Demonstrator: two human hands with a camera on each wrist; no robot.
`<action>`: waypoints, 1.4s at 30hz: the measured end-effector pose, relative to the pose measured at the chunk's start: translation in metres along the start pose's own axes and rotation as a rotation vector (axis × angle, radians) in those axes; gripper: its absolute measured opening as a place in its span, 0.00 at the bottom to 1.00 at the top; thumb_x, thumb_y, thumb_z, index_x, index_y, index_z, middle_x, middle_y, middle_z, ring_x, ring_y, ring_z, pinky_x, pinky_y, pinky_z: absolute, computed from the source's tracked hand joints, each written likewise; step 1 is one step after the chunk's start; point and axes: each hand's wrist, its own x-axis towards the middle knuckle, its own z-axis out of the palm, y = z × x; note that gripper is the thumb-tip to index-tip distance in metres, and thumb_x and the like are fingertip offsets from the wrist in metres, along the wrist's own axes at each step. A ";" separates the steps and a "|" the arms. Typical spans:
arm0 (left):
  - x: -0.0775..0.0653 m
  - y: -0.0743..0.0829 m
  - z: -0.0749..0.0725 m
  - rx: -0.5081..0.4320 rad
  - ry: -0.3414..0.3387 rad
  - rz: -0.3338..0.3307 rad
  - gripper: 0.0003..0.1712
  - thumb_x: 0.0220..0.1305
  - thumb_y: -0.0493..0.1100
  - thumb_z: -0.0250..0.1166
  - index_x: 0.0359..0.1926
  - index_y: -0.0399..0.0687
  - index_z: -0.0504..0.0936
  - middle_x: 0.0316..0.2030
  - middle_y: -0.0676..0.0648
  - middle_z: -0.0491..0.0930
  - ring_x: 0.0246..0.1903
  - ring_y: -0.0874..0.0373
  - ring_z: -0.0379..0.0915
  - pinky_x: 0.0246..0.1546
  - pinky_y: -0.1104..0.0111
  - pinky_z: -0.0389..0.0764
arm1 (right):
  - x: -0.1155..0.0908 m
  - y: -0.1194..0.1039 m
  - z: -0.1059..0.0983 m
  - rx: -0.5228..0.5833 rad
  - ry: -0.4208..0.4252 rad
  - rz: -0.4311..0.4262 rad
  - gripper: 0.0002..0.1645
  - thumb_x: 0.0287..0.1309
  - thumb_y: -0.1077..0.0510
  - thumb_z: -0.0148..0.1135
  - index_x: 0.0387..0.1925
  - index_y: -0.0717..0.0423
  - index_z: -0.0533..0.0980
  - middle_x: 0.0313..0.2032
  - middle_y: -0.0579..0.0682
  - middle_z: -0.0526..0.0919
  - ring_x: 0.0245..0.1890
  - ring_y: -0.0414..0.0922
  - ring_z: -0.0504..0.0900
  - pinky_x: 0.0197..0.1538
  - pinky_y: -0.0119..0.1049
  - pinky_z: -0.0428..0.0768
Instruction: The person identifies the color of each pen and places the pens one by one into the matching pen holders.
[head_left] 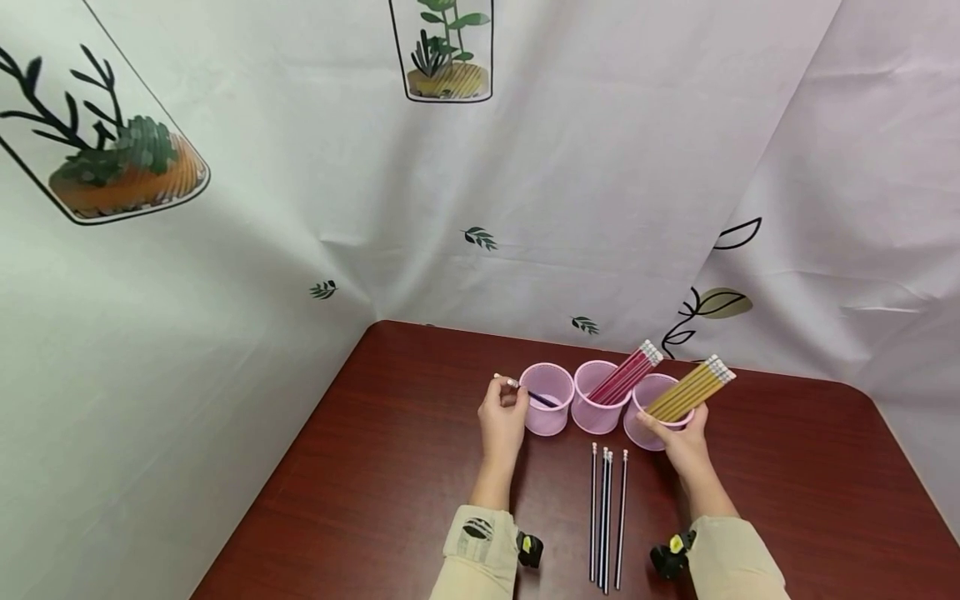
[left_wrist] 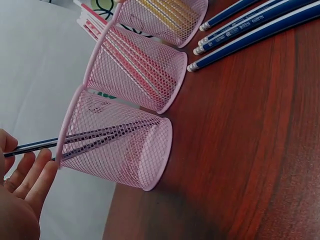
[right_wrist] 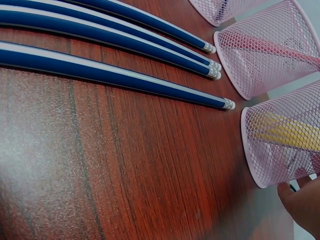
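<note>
My left hand [head_left: 501, 421] is at the left rim of the left pink mesh pencil cup [head_left: 546, 423]. Its thumb and fingers pinch a blue pencil [left_wrist: 36, 146] near the eraser end, and the pencil slants down into the cup. A second dark pencil lies slanted inside the same cup in the left wrist view. On the right, my right hand [head_left: 686, 446] grips the right pink mesh cup [head_left: 643, 432], thumb at the near rim and fingers round its far right side, partly hidden. Yellow pencils [head_left: 690, 390] lean to the right out of that cup.
Between the two stands a middle pink mesh cup [head_left: 596, 419] with red pencils [head_left: 626, 373] leaning right. Several blue pencils [head_left: 606, 517] lie on the brown table [head_left: 360, 483] between my forearms, erasers toward the cups. A patterned white cloth [head_left: 600, 183] hangs behind the table.
</note>
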 end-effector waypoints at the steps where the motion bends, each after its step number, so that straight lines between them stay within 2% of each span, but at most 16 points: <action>1: 0.000 -0.002 0.000 -0.009 0.009 -0.008 0.06 0.53 0.30 0.63 0.33 0.38 0.75 0.27 0.44 0.80 0.25 0.58 0.78 0.24 0.72 0.78 | 0.000 0.000 0.000 0.001 0.001 0.001 0.57 0.49 0.59 0.69 0.67 0.50 0.38 0.63 0.60 0.53 0.63 0.52 0.52 0.67 0.44 0.47; 6: -0.001 -0.007 -0.002 -0.041 0.055 -0.044 0.07 0.52 0.30 0.64 0.34 0.37 0.76 0.28 0.43 0.80 0.23 0.56 0.77 0.23 0.75 0.76 | 0.001 0.001 0.000 0.000 0.000 -0.001 0.58 0.49 0.58 0.69 0.67 0.51 0.37 0.63 0.61 0.52 0.63 0.53 0.51 0.67 0.44 0.46; 10: 0.000 -0.012 -0.002 -0.066 0.082 -0.049 0.08 0.52 0.30 0.65 0.34 0.35 0.76 0.28 0.42 0.80 0.23 0.53 0.78 0.23 0.75 0.75 | 0.001 0.002 0.000 0.007 0.003 -0.013 0.58 0.48 0.58 0.70 0.67 0.51 0.39 0.62 0.60 0.53 0.63 0.53 0.52 0.66 0.44 0.47; 15: 0.000 -0.014 -0.002 -0.063 0.092 -0.059 0.09 0.52 0.31 0.66 0.34 0.35 0.75 0.28 0.42 0.80 0.23 0.55 0.77 0.24 0.75 0.75 | 0.000 0.004 0.001 0.011 0.007 -0.017 0.58 0.47 0.58 0.71 0.67 0.50 0.39 0.62 0.60 0.54 0.63 0.53 0.52 0.66 0.44 0.47; 17: 0.000 -0.013 -0.003 -0.057 0.089 -0.066 0.08 0.52 0.30 0.66 0.33 0.34 0.75 0.27 0.42 0.80 0.22 0.54 0.77 0.23 0.76 0.75 | 0.000 0.003 0.000 0.008 0.004 -0.011 0.58 0.47 0.58 0.70 0.67 0.50 0.39 0.63 0.61 0.53 0.63 0.53 0.52 0.66 0.45 0.47; 23: -0.004 0.008 -0.009 -0.080 0.076 -0.072 0.03 0.53 0.25 0.61 0.29 0.27 0.73 0.25 0.34 0.79 0.23 0.39 0.78 0.21 0.77 0.74 | 0.001 0.002 0.000 0.006 -0.003 0.001 0.58 0.49 0.59 0.69 0.67 0.51 0.37 0.64 0.60 0.52 0.63 0.52 0.51 0.67 0.44 0.47; 26: -0.005 0.007 -0.007 -0.049 0.089 -0.051 0.03 0.52 0.25 0.60 0.28 0.28 0.74 0.23 0.36 0.79 0.20 0.43 0.77 0.20 0.78 0.73 | 0.001 0.004 0.000 0.007 -0.004 -0.017 0.58 0.48 0.56 0.70 0.67 0.51 0.37 0.63 0.61 0.52 0.63 0.53 0.50 0.67 0.44 0.46; 29: -0.005 0.000 -0.002 -0.021 0.083 0.003 0.03 0.51 0.27 0.62 0.27 0.31 0.75 0.20 0.39 0.78 0.18 0.55 0.73 0.18 0.77 0.71 | 0.003 0.008 -0.001 0.013 -0.003 -0.051 0.59 0.46 0.53 0.71 0.67 0.51 0.38 0.62 0.63 0.52 0.63 0.55 0.50 0.66 0.46 0.46; 32: -0.006 -0.004 0.002 -0.022 0.025 0.068 0.03 0.50 0.29 0.64 0.26 0.35 0.77 0.18 0.43 0.77 0.18 0.63 0.68 0.19 0.76 0.71 | 0.013 0.022 -0.003 0.016 0.001 -0.065 0.61 0.42 0.49 0.73 0.66 0.47 0.41 0.62 0.61 0.53 0.62 0.54 0.52 0.66 0.46 0.47; 36: -0.013 -0.002 0.005 0.012 -0.144 0.130 0.04 0.50 0.32 0.65 0.25 0.41 0.77 0.14 0.50 0.75 0.15 0.71 0.65 0.16 0.78 0.69 | 0.025 0.037 -0.006 0.011 -0.001 -0.052 0.62 0.39 0.45 0.75 0.66 0.41 0.41 0.62 0.58 0.54 0.62 0.51 0.52 0.66 0.45 0.48; 42: -0.027 -0.005 0.009 0.178 -0.373 0.220 0.04 0.49 0.36 0.65 0.24 0.46 0.77 0.12 0.55 0.72 0.13 0.75 0.61 0.15 0.83 0.63 | 0.008 0.012 -0.002 0.005 -0.011 -0.029 0.60 0.46 0.55 0.71 0.68 0.48 0.38 0.63 0.60 0.53 0.63 0.53 0.51 0.66 0.46 0.47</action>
